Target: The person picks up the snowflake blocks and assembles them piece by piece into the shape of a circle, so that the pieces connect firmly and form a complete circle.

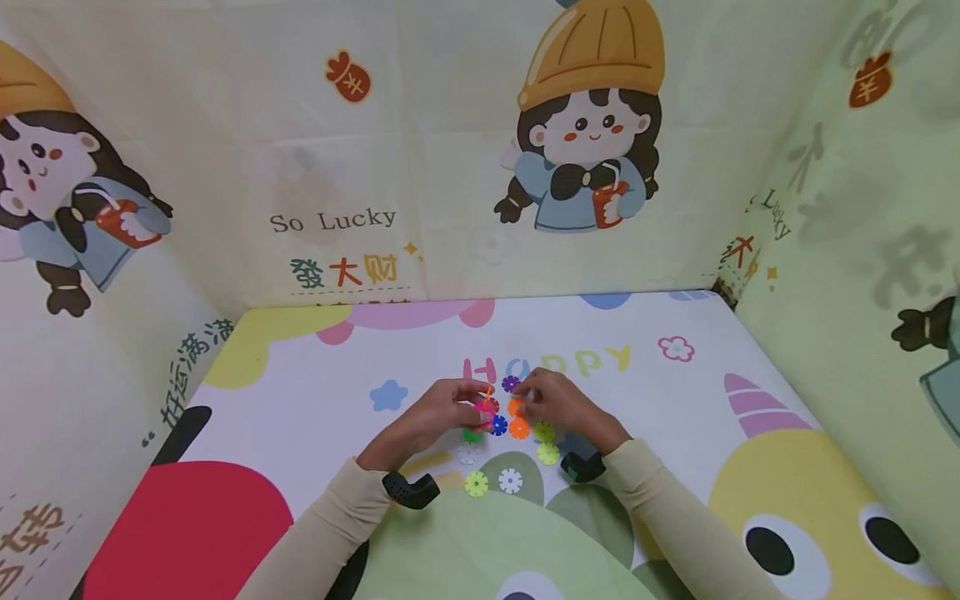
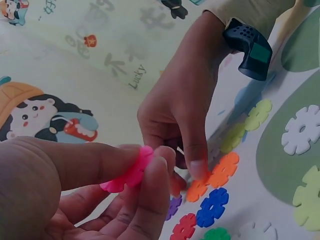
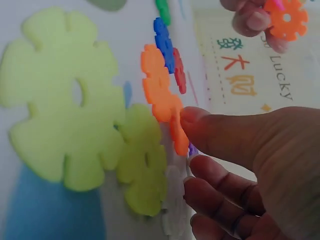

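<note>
My left hand (image 1: 450, 408) pinches a pink notched plastic disc (image 2: 131, 172) between thumb and fingers, above the table. An orange notched disc (image 3: 287, 19) is joined to the pink one, as the right wrist view shows. Farther right, my right hand (image 1: 558, 402) reaches down to the table, pinching a tilted orange disc (image 3: 179, 132) between thumb and index finger. Another orange disc (image 1: 519, 427) lies right beside it. Close by are a blue disc (image 2: 212, 207), a red disc (image 2: 184, 227) and a purple disc (image 1: 511, 383). The right fingertips are partly hidden in the left wrist view.
Two yellow-green discs (image 3: 62, 100) lie below the right hand. Nearer the body are another yellow-green disc (image 1: 476, 484) and a white disc (image 1: 511, 481). A green disc (image 1: 472, 436) sits under the left hand. Printed cloth walls (image 1: 450, 183) enclose the patterned table (image 1: 600, 392).
</note>
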Demonstrator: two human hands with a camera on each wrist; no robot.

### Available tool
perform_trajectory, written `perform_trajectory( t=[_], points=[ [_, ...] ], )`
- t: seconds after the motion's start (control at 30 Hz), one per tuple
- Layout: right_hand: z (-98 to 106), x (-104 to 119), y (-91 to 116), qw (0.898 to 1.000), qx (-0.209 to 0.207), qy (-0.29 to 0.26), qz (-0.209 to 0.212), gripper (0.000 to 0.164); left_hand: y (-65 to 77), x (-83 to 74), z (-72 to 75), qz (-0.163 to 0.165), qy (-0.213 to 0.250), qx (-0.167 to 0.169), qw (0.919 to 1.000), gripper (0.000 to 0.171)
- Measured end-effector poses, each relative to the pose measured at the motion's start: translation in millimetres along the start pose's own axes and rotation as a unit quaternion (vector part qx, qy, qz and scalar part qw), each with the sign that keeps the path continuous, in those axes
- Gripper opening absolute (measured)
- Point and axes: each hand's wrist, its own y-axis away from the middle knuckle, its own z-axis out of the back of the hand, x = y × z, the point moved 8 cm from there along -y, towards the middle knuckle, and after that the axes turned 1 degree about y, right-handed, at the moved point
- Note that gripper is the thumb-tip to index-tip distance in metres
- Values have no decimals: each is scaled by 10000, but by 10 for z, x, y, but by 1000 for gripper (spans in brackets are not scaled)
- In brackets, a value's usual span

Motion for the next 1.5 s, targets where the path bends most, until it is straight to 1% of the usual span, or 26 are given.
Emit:
perform_trajectory(
  t=[0.1, 0.17, 0.33, 0.43, 0.63, 0.77, 0.87, 1.03, 1.1, 1.2, 1.3, 1.37, 1.43, 1.5],
  points=[
    [-35, -15, -9, 9999, 43, 108, -30, 21, 1, 8, -20, 66, 194, 31, 9998, 44],
    [-48, -14, -10, 9998, 91, 140, -91, 20, 7, 11, -34, 91, 381, 112, 9992, 44],
    [-31, -12, -1, 9994, 185, -60, -300, 17, 26, -5, -53, 21, 700, 396, 9968, 45],
    [-18, -14, -6, 9990, 237, -145, -340, 17, 33, -9, -51, -22, 694, 443, 9966, 48],
    [-12, -11, -5, 9991, 318, -189, -218, 21, 30, 11, -38, 33, 506, 262, 9984, 48],
    [-21, -8, -3, 9991, 340, -186, -167, 17, 40, 8, -35, 37, 507, 238, 9984, 48],
    [-18, -12, -3, 9991, 330, -122, -218, 15, 45, 5, -35, 44, 536, 235, 9983, 48],
    [26, -19, -9, 9994, 188, -62, -287, 16, 46, -9, -41, 45, 532, 251, 9983, 47],
    [55, -7, -16, 9997, 104, -60, -210, 14, 42, -15, -38, 35, 465, 223, 9987, 47],
    [102, 9, -20, 9999, -52, -91, -134, 14, 31, -28, -21, -6, 246, 111, 9996, 47],
    [153, 27, -18, 9996, -209, -159, -121, 15, 16, -29, -11, -5, 184, 59, 9998, 48],
    [193, 39, -9, 9990, -349, -234, -147, 17, 9, -21, -18, 4, 224, 101, 9997, 49],
    [229, 56, 0, 9981, -503, -335, -86, 18, 10, -13, -33, 24, 297, 157, 9994, 49],
    [267, 86, 10, 9967, -671, -465, 1, 17, 17, -16, -52, 14, 273, 187, 9995, 49]
  ],
)
